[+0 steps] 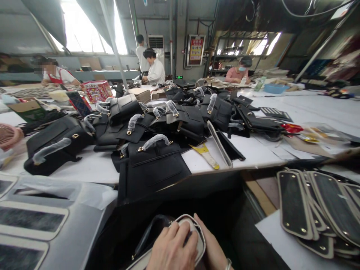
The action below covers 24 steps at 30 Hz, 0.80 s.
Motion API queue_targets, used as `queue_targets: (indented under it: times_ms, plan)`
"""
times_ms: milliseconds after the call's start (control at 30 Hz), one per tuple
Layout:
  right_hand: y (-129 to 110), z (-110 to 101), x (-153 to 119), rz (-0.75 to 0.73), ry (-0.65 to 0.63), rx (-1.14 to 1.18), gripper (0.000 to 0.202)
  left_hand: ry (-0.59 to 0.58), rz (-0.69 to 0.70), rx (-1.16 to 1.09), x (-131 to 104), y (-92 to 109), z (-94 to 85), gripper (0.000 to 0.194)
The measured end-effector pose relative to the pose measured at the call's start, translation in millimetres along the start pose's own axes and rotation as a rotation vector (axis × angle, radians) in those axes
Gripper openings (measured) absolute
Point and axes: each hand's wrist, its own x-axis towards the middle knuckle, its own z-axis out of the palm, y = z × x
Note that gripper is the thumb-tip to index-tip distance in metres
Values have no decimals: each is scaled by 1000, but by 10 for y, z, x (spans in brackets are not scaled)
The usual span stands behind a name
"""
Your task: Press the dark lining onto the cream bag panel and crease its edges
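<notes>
Low in the view a handbag [152, 255] with a pale rim, pale lining and a dark handle in clear wrap is held close to my body. My left hand [173, 245] lies over its rim with the fingers bent into the opening, gripping it. Against the right side of the bag is my right hand [212, 245], thumb up along the edge and a bracelet at the wrist; its other fingers are hidden behind the bag. Straight ahead, a black handbag [154, 165] hangs partly over the table edge, its handle in clear wrap.
Many black handbags [216, 108] are heaped on the white table [323, 105]. Pale-edged dark panels [295, 202] are stacked at right; more panels [30, 221] lie at left. A yellow-handled tool [206, 155] lies near the edge. Several people work farther back.
</notes>
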Motion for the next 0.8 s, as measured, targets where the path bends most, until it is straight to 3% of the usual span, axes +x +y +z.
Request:
queue_targets:
  times_ms: [200,333,467,667,800]
  plan:
    - [-262,-101,-226,-103,-122,-90,55,-54,56,-101,91,-67,-146,20]
    - [-318,-32,-293,34,-242,161,54,29,48,-96,91,-72,-166,21]
    - [-357,5,-324,128,-327,330,40,131,13,-81,33,-62,-156,20]
    - [-560,57,-396,22,-421,131,22,4,25,-184,30,-88,-168,27]
    - [-687,43,-409,50,-436,-36,28,28,8,-227,17,-93,-142,27]
